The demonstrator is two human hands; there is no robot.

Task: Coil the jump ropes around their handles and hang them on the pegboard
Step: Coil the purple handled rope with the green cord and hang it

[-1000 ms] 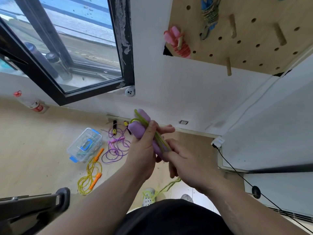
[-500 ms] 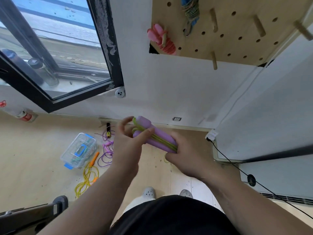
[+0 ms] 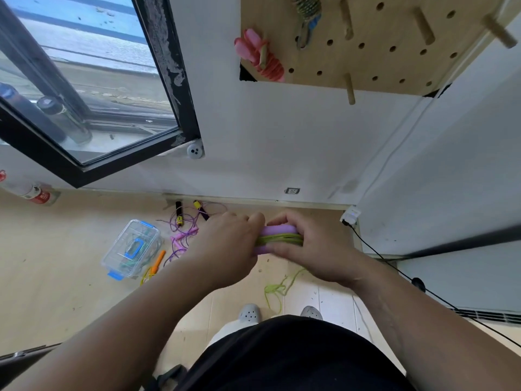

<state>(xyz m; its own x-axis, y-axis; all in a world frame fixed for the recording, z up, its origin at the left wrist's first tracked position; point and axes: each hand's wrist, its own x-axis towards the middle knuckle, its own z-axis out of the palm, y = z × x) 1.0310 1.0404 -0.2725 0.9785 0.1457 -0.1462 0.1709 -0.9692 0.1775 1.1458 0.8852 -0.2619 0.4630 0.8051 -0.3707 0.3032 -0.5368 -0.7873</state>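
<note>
Both hands hold a pair of purple handles (image 3: 277, 230) lying side by side, with yellow-green rope (image 3: 282, 239) wound lengthwise around them. My left hand (image 3: 228, 244) grips their left end and my right hand (image 3: 313, 249) grips the right end. A loose tail of the green rope (image 3: 277, 289) hangs down toward the floor. The wooden pegboard (image 3: 375, 43) is on the wall above, with a coiled pink jump rope (image 3: 262, 57) and a coiled blue and tan rope (image 3: 306, 12) hung on pegs.
On the floor lie a purple jump rope (image 3: 183, 235), an orange-handled yellow rope (image 3: 155, 266), black and yellow handles (image 3: 180, 213) and a clear plastic box (image 3: 131, 248). Bare pegs (image 3: 349, 88) stick out of the board. A black cable (image 3: 394, 269) runs along the right wall.
The handles have swung from tilted to level and lower. My left hand has closed over their left end, and my right hand has slid onto the right end. The view has tilted down.
</note>
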